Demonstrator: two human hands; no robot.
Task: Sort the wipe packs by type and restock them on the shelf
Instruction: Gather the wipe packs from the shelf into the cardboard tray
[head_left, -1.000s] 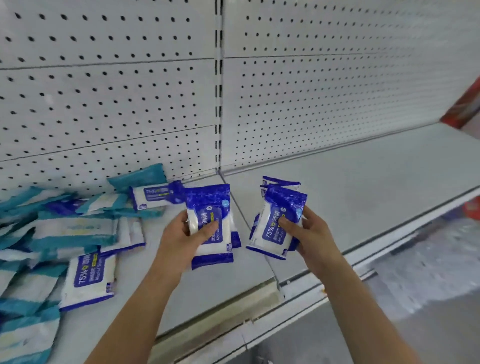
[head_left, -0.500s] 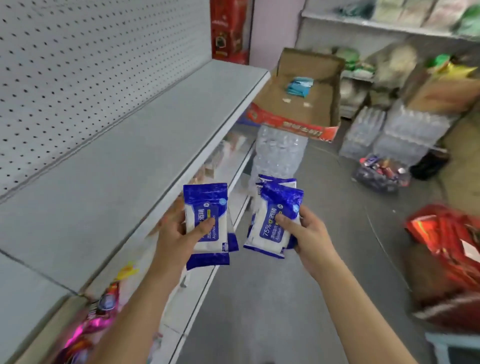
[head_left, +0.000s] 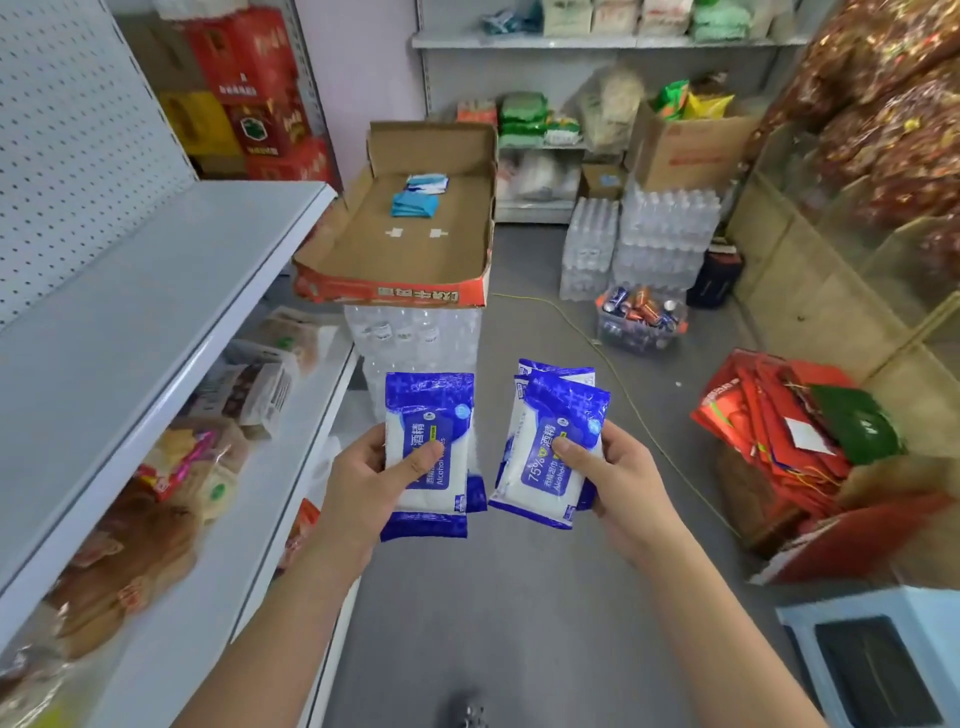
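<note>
Both hands (head_left: 371, 478) grip blue wipe packs (head_left: 427, 447).

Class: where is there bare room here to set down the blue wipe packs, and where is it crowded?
Free: the upper shelf below the pegboard, and the near half of the cardboard tray. Crowded: the lower shelf, full of snack packs.

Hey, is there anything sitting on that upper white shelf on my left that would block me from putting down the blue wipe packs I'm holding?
Nothing visible does. The left hand and right hand each grip blue wipe packs over the aisle floor, and the visible stretch of the upper shelf to the left is bare. The cardboard tray stands past its far end.
</note>
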